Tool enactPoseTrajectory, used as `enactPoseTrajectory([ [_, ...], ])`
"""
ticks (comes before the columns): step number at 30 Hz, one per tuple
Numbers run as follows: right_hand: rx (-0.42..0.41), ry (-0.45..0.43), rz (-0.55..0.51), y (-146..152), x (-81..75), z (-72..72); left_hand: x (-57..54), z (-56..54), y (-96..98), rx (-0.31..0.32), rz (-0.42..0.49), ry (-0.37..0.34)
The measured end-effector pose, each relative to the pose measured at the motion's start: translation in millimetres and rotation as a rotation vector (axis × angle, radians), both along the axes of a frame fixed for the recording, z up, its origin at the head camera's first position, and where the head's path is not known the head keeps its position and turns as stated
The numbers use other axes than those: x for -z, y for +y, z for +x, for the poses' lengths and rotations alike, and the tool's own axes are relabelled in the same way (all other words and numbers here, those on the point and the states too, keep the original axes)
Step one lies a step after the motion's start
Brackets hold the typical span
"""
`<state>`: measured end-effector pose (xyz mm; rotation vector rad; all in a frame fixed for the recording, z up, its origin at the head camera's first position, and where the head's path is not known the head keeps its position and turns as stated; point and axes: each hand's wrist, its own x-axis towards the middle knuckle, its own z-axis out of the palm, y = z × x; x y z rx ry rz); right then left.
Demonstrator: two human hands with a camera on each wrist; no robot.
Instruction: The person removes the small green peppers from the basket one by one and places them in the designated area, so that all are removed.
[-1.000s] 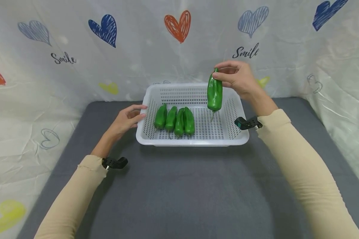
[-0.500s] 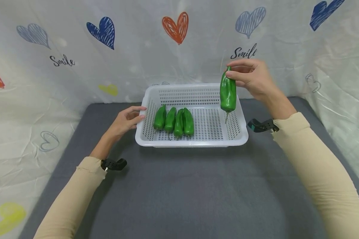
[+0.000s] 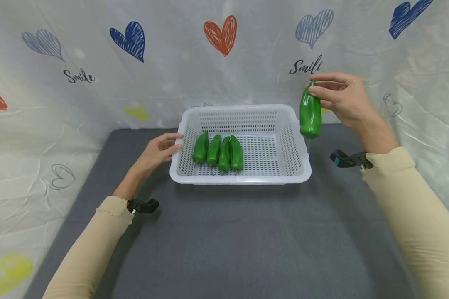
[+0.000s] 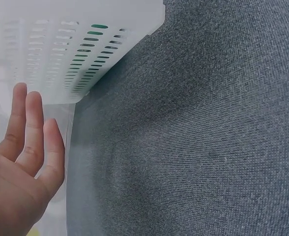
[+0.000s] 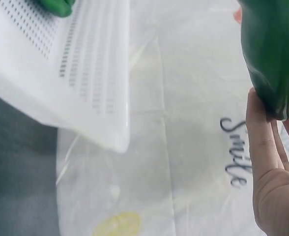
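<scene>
My right hand (image 3: pixel 344 97) pinches a green pepper (image 3: pixel 310 114) by its tapered tip, and the pepper hangs with its thin stem pointing down. It is up beside the right rim of a white perforated basket (image 3: pixel 241 179). In the right wrist view, fingers and thumb close on the narrow end of the pepper (image 5: pixel 274 49). My left hand (image 3: pixel 157 151) rests with index finger and thumb on the basket's left rim. The left wrist view shows its other fingers (image 4: pixel 34 132) fairly straight beside the basket's outer wall (image 4: pixel 61 49). Several green peppers (image 3: pixel 213 150) lie side by side in the basket's left half.
The basket stands on a dark grey cloth-covered table (image 3: pixel 224 236), near its back edge. Behind hangs a white curtain (image 3: pixel 172 50) printed with hearts and the word Smile. Black wrist straps (image 3: pixel 143 205) sit on both arms.
My right hand has moved to the right with the pepper, from above the basket's inside to beside its right rim. The left hand and the other peppers have stayed put.
</scene>
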<state>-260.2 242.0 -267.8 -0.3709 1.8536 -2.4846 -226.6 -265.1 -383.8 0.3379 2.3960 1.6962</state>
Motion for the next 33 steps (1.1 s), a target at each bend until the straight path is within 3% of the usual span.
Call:
enactPoseTrajectory([
  [13,0.055,-0.031,0.031,38.8,13.1,-1.2,-0.3,-1.3,2.3,-0.006,-0.001,0.006],
  [24,0.119,-0.084,0.177,62.8,42.7,-8.0,-1.4,-1.6,1.5,-0.008,0.001,-0.006],
  [33,0.097,-0.043,0.220,70.9,70.1,-17.7,-0.9,-0.6,1.6,-0.009,0.002,-0.008],
])
